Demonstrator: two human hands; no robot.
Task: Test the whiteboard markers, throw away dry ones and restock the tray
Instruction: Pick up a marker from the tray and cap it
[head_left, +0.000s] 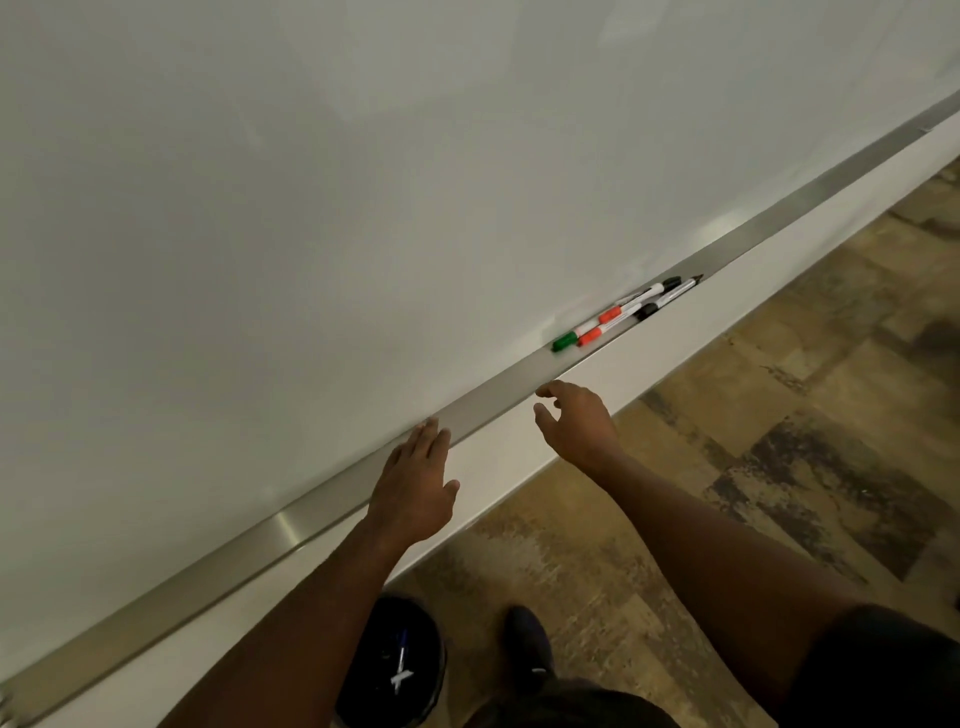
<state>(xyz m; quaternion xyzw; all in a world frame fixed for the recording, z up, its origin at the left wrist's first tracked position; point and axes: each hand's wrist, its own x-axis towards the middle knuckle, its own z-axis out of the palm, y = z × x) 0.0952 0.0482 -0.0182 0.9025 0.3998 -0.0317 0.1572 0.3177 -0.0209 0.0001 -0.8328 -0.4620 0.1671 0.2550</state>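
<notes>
Markers (626, 313) bunched in metal tray (483, 405) under whiteboard (311, 182), green and red caps nearest. Right hand (574, 423) empty, fingers loosely spread, near them. Left hand (415, 483) flat, empty, fingertips at tray. Step: likely picking first marker for testing. Next: reach right, pinch one. Dark bin (392, 670) by feet; contents unclear.

The floor (779, 415) is a patchwork of worn tan and dark brown planks, mottled and scuffed in places. A white wall band (649, 353) runs along below the metal ledge down to the floor. A dark shoe (527, 644) with a purple tint stands on the planks, and dark shorts (883, 670) show at the lower right.
</notes>
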